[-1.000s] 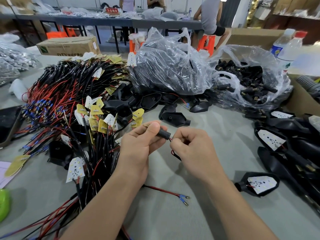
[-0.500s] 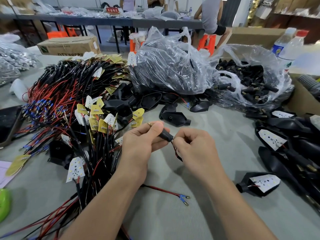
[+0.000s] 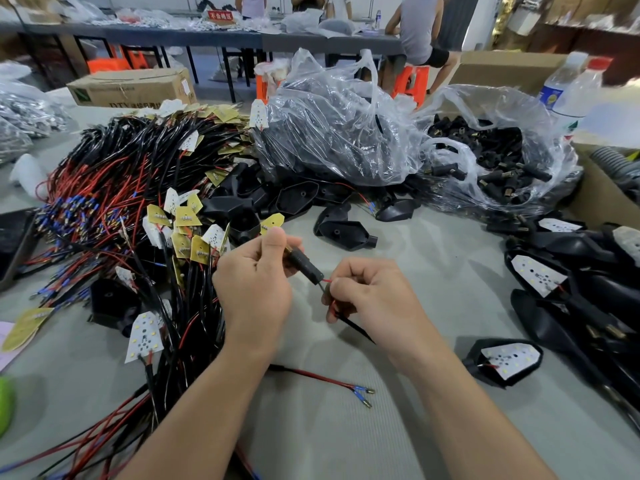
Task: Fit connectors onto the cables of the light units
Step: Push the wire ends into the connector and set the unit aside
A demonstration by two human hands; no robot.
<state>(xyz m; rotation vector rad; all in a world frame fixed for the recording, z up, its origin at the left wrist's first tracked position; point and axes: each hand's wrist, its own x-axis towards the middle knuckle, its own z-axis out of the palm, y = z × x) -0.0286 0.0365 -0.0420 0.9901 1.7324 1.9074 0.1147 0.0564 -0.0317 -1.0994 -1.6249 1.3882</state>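
Note:
My left hand (image 3: 254, 289) grips a black tubular connector (image 3: 304, 266) between thumb and fingers, tilted down to the right. My right hand (image 3: 370, 294) pinches a thin red and black cable (image 3: 349, 323) right at the connector's lower end; a short bit of red wire shows between them. The cable's black sheath trails out below my right hand. A light unit (image 3: 507, 360) with a white LED board lies on the table to the right of my right forearm.
A heap of red and black cables with LED boards (image 3: 138, 202) fills the left. Bags of black parts (image 3: 339, 133) and connectors (image 3: 498, 161) stand behind. Finished light units (image 3: 571, 289) pile up at right. A loose cable with blue terminals (image 3: 360, 393) lies between my forearms.
The connector has tilted more steeply and my left hand has risen slightly. My right hand has shifted down along the cable, and a bit of red wire now shows at the connector's end.

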